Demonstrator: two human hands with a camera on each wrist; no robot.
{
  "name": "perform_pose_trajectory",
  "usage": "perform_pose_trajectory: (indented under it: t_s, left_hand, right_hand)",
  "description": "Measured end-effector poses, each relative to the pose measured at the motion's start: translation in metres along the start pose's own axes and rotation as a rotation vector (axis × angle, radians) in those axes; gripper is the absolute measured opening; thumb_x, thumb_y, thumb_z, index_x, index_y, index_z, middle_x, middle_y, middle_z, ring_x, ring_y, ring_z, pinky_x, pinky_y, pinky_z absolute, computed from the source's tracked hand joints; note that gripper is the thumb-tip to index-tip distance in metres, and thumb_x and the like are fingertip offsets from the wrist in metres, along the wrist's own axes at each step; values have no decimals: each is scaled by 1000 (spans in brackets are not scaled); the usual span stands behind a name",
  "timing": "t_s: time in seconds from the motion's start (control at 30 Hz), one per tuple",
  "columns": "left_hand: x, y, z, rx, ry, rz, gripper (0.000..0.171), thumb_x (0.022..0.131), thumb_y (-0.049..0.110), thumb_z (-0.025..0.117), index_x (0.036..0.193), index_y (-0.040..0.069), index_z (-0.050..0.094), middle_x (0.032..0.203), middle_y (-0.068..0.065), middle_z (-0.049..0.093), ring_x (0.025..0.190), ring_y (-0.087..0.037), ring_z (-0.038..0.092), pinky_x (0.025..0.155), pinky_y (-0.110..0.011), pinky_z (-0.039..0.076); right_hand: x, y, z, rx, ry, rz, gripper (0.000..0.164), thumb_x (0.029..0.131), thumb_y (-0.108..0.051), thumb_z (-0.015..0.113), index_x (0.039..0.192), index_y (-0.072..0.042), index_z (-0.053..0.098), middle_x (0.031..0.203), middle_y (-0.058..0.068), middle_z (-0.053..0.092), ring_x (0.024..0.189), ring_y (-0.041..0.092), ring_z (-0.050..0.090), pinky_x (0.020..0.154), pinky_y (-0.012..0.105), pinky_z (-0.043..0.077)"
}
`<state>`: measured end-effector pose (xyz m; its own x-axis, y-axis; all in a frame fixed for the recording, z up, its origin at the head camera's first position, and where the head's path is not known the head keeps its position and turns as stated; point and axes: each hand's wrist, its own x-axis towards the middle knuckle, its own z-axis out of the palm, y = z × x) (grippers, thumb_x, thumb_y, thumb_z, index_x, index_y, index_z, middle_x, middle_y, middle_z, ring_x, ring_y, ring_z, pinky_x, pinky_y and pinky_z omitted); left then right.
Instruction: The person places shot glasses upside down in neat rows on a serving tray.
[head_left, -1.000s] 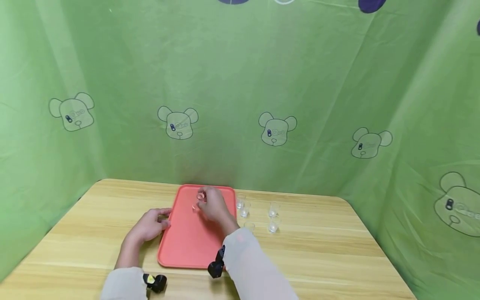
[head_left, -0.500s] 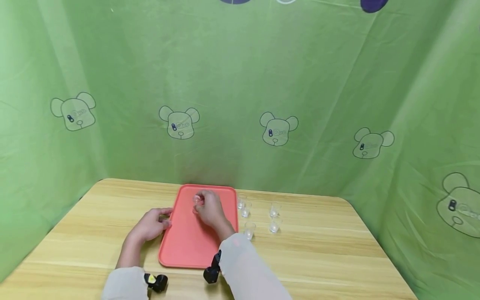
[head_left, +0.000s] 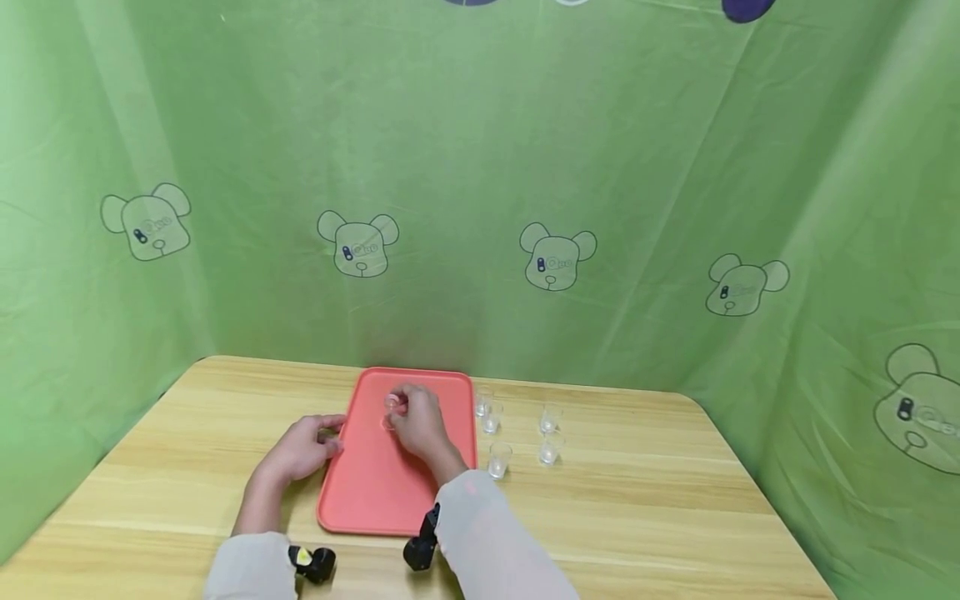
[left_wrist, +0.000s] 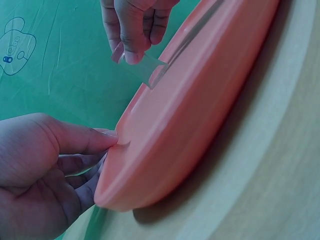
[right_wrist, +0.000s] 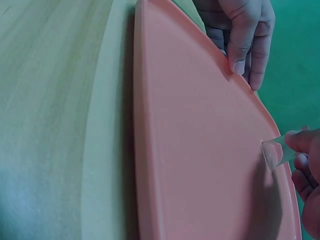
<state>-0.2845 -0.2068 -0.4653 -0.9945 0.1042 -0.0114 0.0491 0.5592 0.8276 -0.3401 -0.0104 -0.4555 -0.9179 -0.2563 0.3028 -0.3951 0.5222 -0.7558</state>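
My right hand [head_left: 420,422] pinches a small clear glass [right_wrist: 275,154] with thumb and fingers, over the far half of the pink tray [head_left: 375,492]. In the right wrist view the lower end of this glass is at the tray's surface; whether it bears its weight there I cannot tell. On the tray's left rim, my left hand [head_left: 302,448] grips the edge, thumb on top and fingers at the outer side, as the left wrist view shows. Part of the glass is hidden behind the right fingers.
Several more small clear glasses stand right of the tray on the wooden table [head_left: 645,492], among them a near one [head_left: 499,461] and one farther right [head_left: 550,450]. A green curtain [head_left: 450,333] with bear-face prints hangs behind and at both sides.
My right hand has moved slightly left and toward me with the glass, lowering it to the tray. The left hand has stayed on the rim.
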Motion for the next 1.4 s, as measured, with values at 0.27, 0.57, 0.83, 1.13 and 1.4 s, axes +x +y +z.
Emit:
perform_pose_trajectory:
  t_s: [0.27,0.57,0.83,1.13,1.4]
  left_hand:
    - [-1,0,-1,-8,-3,9,44,89,-1,57,132,-5,51,113,-17,64,94,-22,63,79,-34,54]
    - [-2,0,-1,6,-6,15,45,88,-1,58,132,-6,51,110,-15,65,92,-21,63,78,-34,54]
    - [-1,0,-2,8,-9,9,45,89,0,58,133,-5,50,114,-17,63,95,-23,63,81,-37,53]
    - [-2,0,0,-2,-8,7,44,89,-1,57,133,-5,50,114,-17,63,95,-23,63,80,-36,53]
    - [-3,1,-1,1,-19,1,45,90,1,57,133,-5,50,122,-20,60,98,-24,62,83,-38,53]
  right_hand:
    - [0,0,3,-20,16,32,20,81,3,69,99,-4,64,83,0,58,75,6,53,64,17,50]
    - [0,0,2,89,-26,56,25,79,11,64,103,1,63,83,6,59,73,8,56,60,17,53]
    - [1,-9,-13,-14,-114,60,36,83,2,66,118,1,61,91,5,60,80,10,57,69,20,52]
    - [7,-27,-38,-154,-132,-30,45,88,-18,68,129,-4,57,110,5,60,100,20,57,82,28,49]
    - [10,-40,-66,-224,-123,-85,41,88,-15,68,127,-6,58,109,6,62,99,18,57,82,26,49]
